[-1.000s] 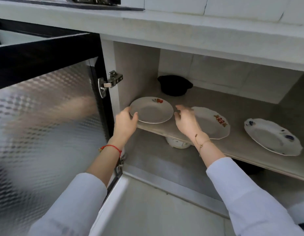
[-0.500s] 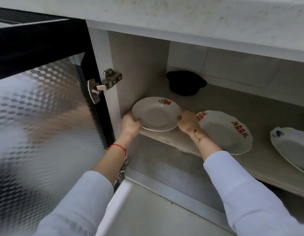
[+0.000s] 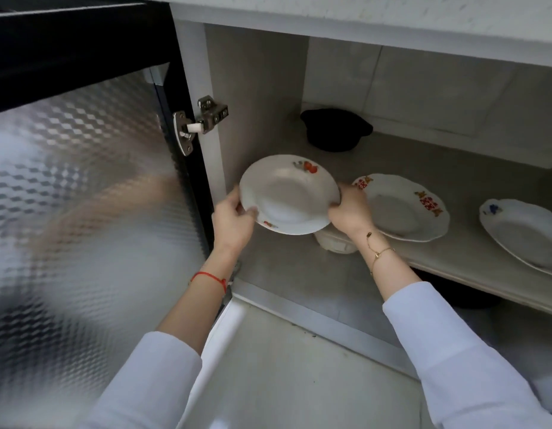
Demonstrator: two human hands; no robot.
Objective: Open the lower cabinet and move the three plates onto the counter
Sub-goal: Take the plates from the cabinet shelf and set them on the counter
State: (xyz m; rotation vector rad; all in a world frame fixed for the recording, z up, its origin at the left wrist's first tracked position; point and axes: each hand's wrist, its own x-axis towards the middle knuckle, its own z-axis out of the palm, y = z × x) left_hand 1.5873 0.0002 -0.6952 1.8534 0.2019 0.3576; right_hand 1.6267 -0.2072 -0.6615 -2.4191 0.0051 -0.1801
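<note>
Lifted since a moment ago, the round white fruit-print plate [image 3: 288, 195] now tilts clear of the cabinet shelf [image 3: 473, 261].
Left hand [image 3: 233, 219] and right hand [image 3: 349, 212] grasp opposite rims; glazed ceramic looks stiff, slippery, breakable, so rim grips suit it.

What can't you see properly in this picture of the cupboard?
- Blue-flowered plate: the head view's right edge cuts it off.
- White container under the shelf: mostly hidden by the held plate and the right hand.
- Dark thing below the shelf: in shadow, shelf covers it.
- Countertop: only its front edge shows.
- Door panel: reflection blurred.
</note>
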